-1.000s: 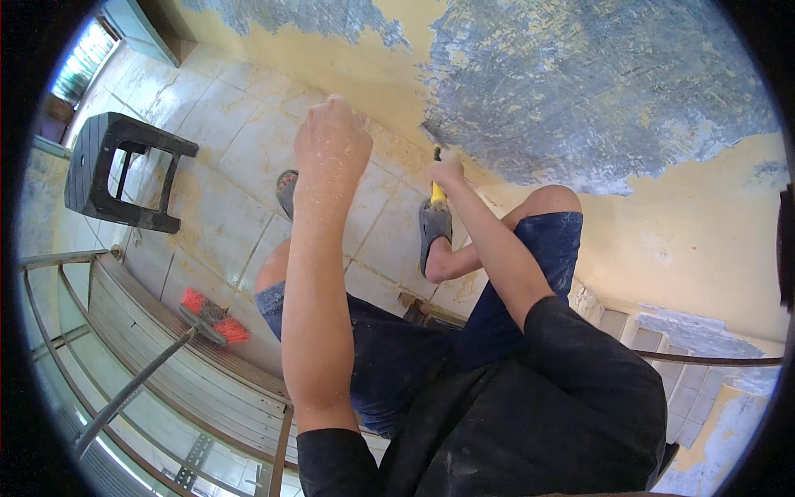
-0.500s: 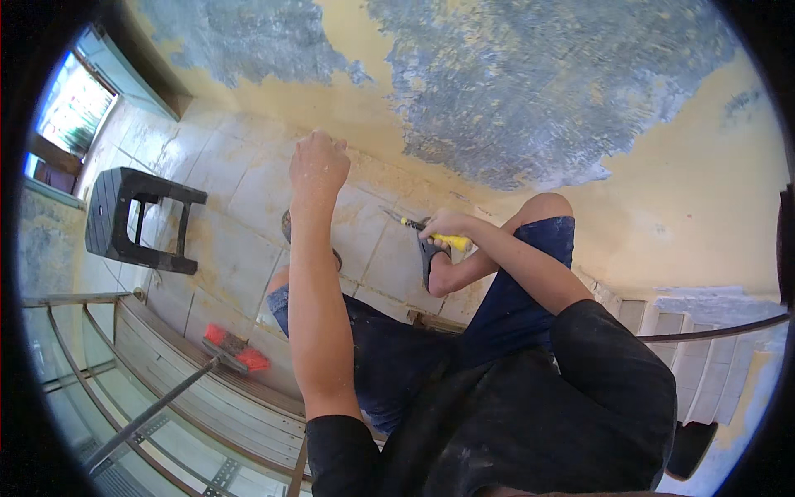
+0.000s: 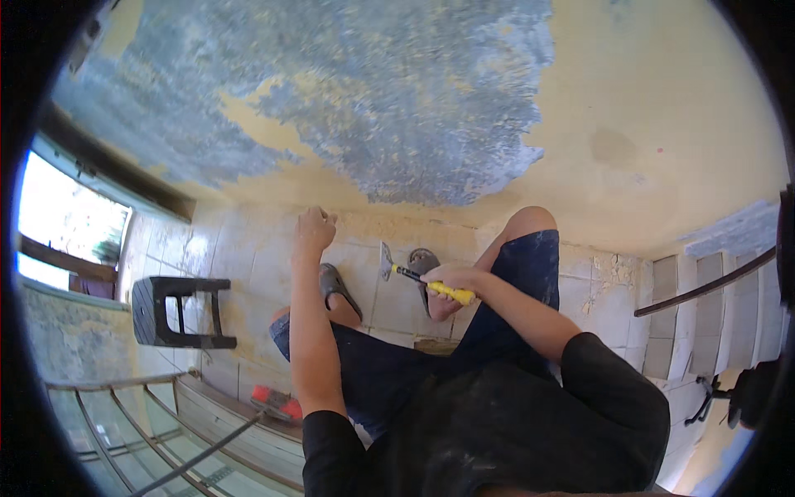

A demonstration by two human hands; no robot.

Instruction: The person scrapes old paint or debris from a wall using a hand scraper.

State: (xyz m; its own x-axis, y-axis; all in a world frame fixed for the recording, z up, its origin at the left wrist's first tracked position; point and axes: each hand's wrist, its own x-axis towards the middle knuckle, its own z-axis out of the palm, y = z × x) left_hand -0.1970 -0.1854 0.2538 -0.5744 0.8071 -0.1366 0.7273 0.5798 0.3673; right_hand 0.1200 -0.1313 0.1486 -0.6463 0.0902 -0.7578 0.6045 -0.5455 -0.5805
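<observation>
My right hand (image 3: 447,280) is closed round the yellow and black handle of a scraper (image 3: 403,271). Its wide, flat metal blade points left, above the tiled floor and between my sandalled feet. My left arm reaches forward toward the wall, and my left hand (image 3: 315,232) is curled into a loose fist. No object shows in that fist, though its palm side is hidden. Ahead stands the wall (image 3: 397,124), where yellow paint is gone over a large ragged patch, leaving blue-grey beneath.
A black plastic stool (image 3: 157,311) stands at the left, near a bright doorway (image 3: 70,207). Behind it are a red-bristled broom (image 3: 277,403) and a glass-paned metal frame (image 3: 116,422). Steps (image 3: 708,306) with a dark rail (image 3: 704,282) rise at the right. Pale dust and flakes lie on the floor.
My view has shifted, bringing more bare wall into sight. My left fist sits lower in the picture, still near the wall. The scraper has turned so its blade's broad face shows.
</observation>
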